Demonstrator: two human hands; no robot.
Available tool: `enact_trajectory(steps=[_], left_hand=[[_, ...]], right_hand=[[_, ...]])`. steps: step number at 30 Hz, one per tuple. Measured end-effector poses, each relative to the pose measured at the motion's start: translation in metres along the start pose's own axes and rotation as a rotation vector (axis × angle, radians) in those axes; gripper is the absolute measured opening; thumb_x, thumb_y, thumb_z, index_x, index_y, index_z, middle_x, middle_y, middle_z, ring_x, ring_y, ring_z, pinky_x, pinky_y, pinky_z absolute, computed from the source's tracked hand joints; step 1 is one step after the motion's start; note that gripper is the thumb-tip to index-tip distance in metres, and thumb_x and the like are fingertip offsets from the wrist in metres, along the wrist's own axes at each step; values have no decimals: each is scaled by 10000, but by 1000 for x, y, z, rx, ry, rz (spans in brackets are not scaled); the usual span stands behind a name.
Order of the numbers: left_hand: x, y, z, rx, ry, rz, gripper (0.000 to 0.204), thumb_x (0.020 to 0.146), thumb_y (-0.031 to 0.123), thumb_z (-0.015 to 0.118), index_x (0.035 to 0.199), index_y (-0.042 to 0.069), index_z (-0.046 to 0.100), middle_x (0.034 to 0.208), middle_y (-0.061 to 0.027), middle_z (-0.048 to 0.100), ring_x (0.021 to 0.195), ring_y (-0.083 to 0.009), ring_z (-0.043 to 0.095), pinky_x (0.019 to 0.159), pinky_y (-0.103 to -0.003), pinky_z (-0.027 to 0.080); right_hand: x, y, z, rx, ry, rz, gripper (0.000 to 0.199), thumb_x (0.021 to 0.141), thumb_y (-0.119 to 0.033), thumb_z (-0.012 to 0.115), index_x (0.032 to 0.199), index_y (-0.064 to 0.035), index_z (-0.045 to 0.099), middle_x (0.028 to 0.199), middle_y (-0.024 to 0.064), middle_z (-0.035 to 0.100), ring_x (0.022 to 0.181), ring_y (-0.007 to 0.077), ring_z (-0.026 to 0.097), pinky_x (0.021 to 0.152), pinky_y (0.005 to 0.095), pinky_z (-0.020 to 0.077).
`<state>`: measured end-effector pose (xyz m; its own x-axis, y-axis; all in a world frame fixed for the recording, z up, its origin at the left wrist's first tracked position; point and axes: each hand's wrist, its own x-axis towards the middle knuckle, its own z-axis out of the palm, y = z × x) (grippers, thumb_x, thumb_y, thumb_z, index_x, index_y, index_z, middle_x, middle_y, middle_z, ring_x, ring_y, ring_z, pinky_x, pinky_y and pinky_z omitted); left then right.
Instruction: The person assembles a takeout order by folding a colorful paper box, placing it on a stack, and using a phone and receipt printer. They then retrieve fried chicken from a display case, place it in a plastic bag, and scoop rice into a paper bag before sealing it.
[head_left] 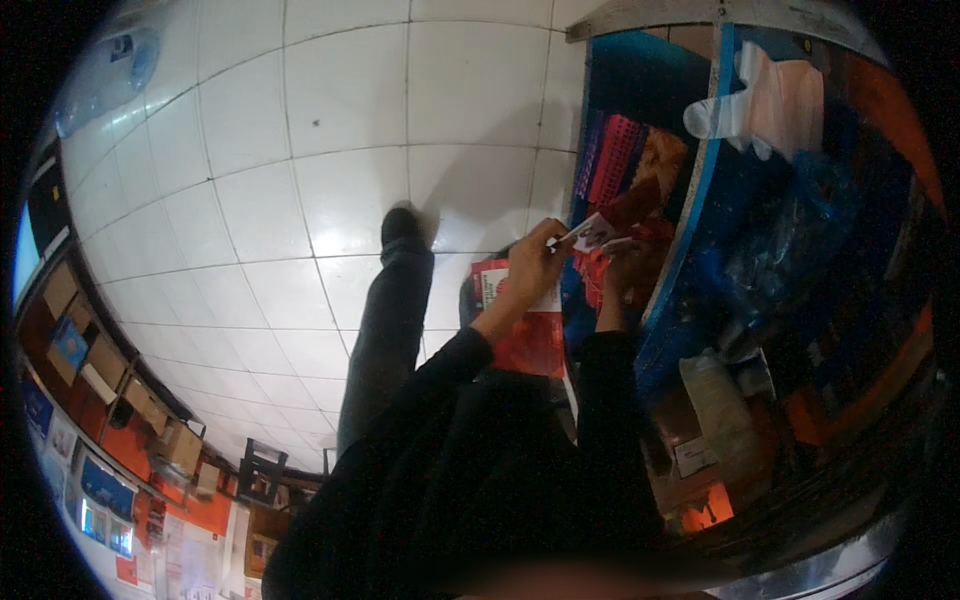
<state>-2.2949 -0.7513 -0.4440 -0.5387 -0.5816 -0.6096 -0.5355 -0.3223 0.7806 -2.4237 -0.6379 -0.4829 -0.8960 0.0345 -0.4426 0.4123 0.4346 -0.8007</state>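
— Right of the frame's centre, what is held?
— A small white card (pixel 594 232) is pinched at its lower left edge by the left hand (pixel 533 262), whose grip is pressed together on it. The right hand (pixel 622 268) is raised just beside it, under the card's right end; whether its fingers are closed on the card or on something red behind it cannot be told, since that part is dark and crowded.

— How is the card judged to handle?
— It is judged light and thin, stiff enough to stay flat, yet easily creased. A hold by the edges, between thumb and fingertip, would suit it best. A red packet (pixel 527 330) is seen just below the left forearm; it looks flat and light too.

— What edges are close?
— A blue shelf upright (pixel 700 215) runs slantwise just right of the hands, and red perforated baskets (pixel 615 155) are stacked behind the card in the upper middle. Little room is left on that side, and bagged goods (pixel 770 105) hang at upper right.

— And open room?
— The white tiled floor (pixel 330 130) across the upper left is wide, broken only by a dark trouser leg and shoe (pixel 400 230) left of the hands. Movement toward the left of the frame is judged freest.
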Motion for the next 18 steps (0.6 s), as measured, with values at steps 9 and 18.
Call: enact_trajectory(steps=[9,18], left_hand=[[-105,69,-158,608,135,715,255,795,208,722,1045,192,672,942,1,586,736,-243,615,644,-378,507],[-233,272,-227,469,-237,1036,254,760,253,758,990,168,694,995,-53,644,875,-259,646,736,-411,519]], right_hand=[[-198,-105,43,790,-576,245,647,1017,-442,500,1494,-50,306,1446,167,417,1304,249,442,1044,395,403],[-344,-331,-55,164,-352,-287,558,984,-157,606,1457,-8,352,1255,118,578,1125,197,574,943,311,470]])
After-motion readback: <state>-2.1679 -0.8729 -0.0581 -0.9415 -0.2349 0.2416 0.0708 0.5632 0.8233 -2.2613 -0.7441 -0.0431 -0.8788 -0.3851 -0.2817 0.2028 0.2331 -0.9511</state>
